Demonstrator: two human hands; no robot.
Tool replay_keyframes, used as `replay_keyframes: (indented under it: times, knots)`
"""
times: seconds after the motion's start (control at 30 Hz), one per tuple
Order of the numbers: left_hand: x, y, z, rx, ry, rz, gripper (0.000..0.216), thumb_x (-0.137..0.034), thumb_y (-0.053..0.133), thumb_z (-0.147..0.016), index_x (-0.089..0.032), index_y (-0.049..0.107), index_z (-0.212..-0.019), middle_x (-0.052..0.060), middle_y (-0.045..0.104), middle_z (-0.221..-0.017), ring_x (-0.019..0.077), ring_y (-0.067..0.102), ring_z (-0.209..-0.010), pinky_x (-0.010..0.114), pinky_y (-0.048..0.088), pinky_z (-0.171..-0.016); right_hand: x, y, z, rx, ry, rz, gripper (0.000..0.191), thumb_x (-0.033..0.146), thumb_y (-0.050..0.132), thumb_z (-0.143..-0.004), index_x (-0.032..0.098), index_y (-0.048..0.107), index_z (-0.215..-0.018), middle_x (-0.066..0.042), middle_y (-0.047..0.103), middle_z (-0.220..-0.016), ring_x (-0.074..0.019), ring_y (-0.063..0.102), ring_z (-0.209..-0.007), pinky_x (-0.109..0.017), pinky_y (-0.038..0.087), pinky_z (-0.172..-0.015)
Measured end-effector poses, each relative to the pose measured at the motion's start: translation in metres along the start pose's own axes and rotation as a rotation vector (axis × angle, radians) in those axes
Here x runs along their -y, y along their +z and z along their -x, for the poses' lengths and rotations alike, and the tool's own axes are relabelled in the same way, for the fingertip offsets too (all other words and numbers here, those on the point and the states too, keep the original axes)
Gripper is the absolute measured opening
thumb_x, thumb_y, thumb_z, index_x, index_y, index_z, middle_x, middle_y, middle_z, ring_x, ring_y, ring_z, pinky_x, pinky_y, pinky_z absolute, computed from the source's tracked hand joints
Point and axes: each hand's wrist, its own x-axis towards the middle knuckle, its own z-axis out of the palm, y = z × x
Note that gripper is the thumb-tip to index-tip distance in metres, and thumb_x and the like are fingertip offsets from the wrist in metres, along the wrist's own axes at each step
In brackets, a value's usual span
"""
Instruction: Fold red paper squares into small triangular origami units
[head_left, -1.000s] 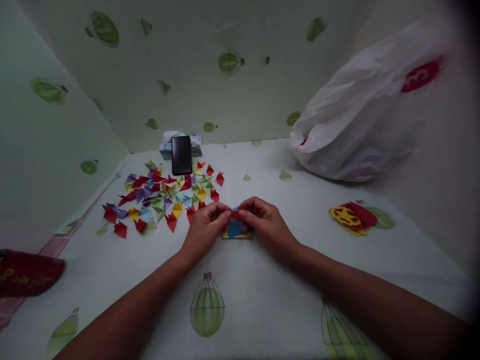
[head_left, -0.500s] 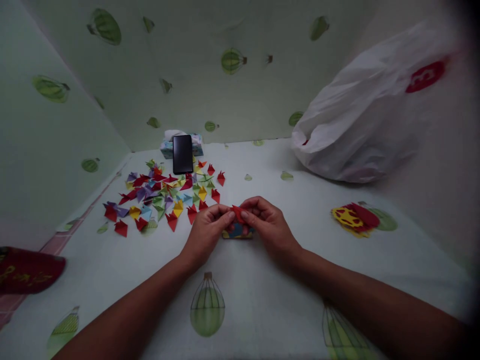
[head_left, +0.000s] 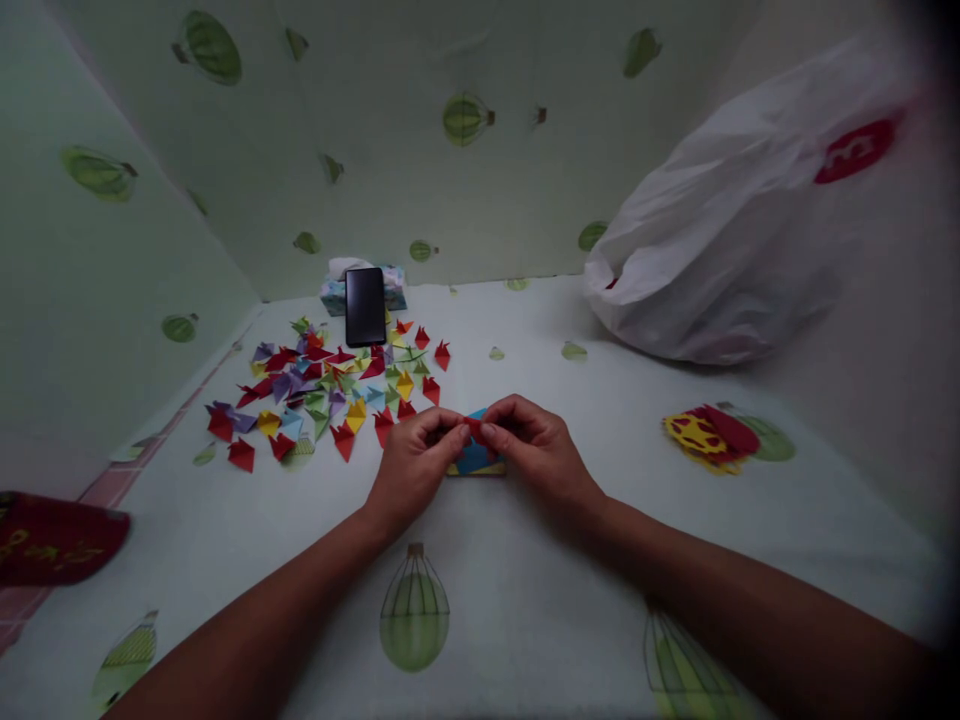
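My left hand (head_left: pixel 411 462) and my right hand (head_left: pixel 531 450) meet at the middle of the table, fingers pinched together on a small red paper piece (head_left: pixel 472 427). Directly beneath them lies a small stack of coloured paper squares (head_left: pixel 474 462) with a blue sheet on top. Both hands are closed on the red paper. To the left, beyond my left hand, several folded paper pieces (head_left: pixel 322 390) in red, yellow, purple, green and blue lie scattered on the tablecloth.
A black phone (head_left: pixel 364 306) leans on a tissue box (head_left: pixel 336 292) at the back. A large white plastic bag (head_left: pixel 720 240) fills the right rear. A red and yellow paper cutout (head_left: pixel 709 433) lies at right. A dark red item (head_left: pixel 52 545) sits at the left edge.
The red paper was lifted slightly between my fingers and is now pinched lower and tighter. My hands have stayed over the paper stack.
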Motion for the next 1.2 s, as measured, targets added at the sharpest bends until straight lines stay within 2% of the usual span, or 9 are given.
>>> replay_keyframes:
  times: [0.23, 0.47, 0.57, 0.77, 0.9, 1.03, 1.2]
  knots:
    - [0.0, 0.0, 0.001, -0.057, 0.045, -0.038, 0.013, -0.029, 0.067, -0.082, -0.016, 0.069, -0.081, 0.0, 0.065, -0.066, 0.0122, 0.059, -0.06, 0.023, 0.047, -0.059, 0.0, -0.001, 0.001, 0.012, -0.13, 0.083, 0.008, 0.025, 0.065, -0.086, 0.02, 0.062, -0.082, 0.0, 0.063, -0.079, -0.0143, 0.059, -0.075, -0.028, 0.047, -0.07]
    - [0.001, 0.003, 0.004, 0.0, 0.022, 0.097, 0.017, -0.032, 0.062, -0.088, -0.016, 0.067, -0.09, 0.001, 0.067, -0.072, 0.0128, 0.063, -0.067, 0.024, 0.05, -0.066, 0.002, -0.002, 0.006, -0.076, -0.446, 0.419, 0.005, 0.017, 0.058, -0.09, 0.021, 0.061, -0.089, -0.002, 0.062, -0.082, -0.0166, 0.06, -0.079, -0.031, 0.047, -0.074]
    - [0.004, 0.005, 0.004, 0.026, -0.022, 0.177, 0.02, -0.035, 0.064, -0.087, -0.016, 0.067, -0.094, 0.0, 0.066, -0.073, 0.0125, 0.062, -0.068, 0.025, 0.05, -0.068, 0.001, -0.001, 0.008, -0.091, -0.442, 0.443, 0.007, 0.016, 0.057, -0.09, 0.022, 0.06, -0.089, -0.002, 0.062, -0.082, -0.0164, 0.06, -0.076, -0.03, 0.048, -0.071]
    - [0.003, 0.005, 0.001, 0.022, -0.043, 0.256, 0.019, -0.033, 0.071, -0.081, -0.017, 0.066, -0.089, -0.001, 0.064, -0.073, 0.011, 0.059, -0.066, 0.024, 0.048, -0.066, 0.0, 0.0, 0.008, -0.11, -0.435, 0.439, 0.006, 0.016, 0.057, -0.091, 0.021, 0.06, -0.089, -0.001, 0.061, -0.081, -0.0154, 0.058, -0.074, -0.029, 0.047, -0.068]
    - [0.003, 0.008, 0.004, 0.012, -0.046, 0.271, 0.02, -0.031, 0.076, -0.076, -0.017, 0.063, -0.08, -0.001, 0.064, -0.074, 0.0118, 0.059, -0.068, 0.024, 0.049, -0.066, 0.001, 0.002, 0.009, -0.107, -0.535, 0.517, 0.011, 0.012, 0.054, -0.091, 0.022, 0.056, -0.092, -0.002, 0.058, -0.082, -0.0156, 0.058, -0.074, -0.03, 0.048, -0.068]
    - [0.007, 0.011, 0.006, 0.024, -0.066, 0.325, 0.018, -0.031, 0.073, -0.079, -0.016, 0.065, -0.085, 0.0, 0.067, -0.08, 0.0127, 0.062, -0.074, 0.025, 0.051, -0.073, 0.001, 0.003, 0.011, -0.067, -0.67, 0.588, 0.016, 0.007, 0.051, -0.09, 0.021, 0.054, -0.098, -0.004, 0.057, -0.086, -0.0179, 0.056, -0.08, -0.033, 0.05, -0.071]
    - [0.011, 0.011, 0.005, 0.028, -0.074, 0.374, 0.019, -0.034, 0.069, -0.084, -0.016, 0.066, -0.092, 0.001, 0.066, -0.083, 0.0126, 0.063, -0.077, 0.026, 0.052, -0.077, 0.001, 0.003, 0.01, -0.015, -0.718, 0.628, 0.018, 0.008, 0.052, -0.092, 0.021, 0.055, -0.104, -0.009, 0.059, -0.095, -0.0216, 0.057, -0.091, -0.038, 0.052, -0.079]
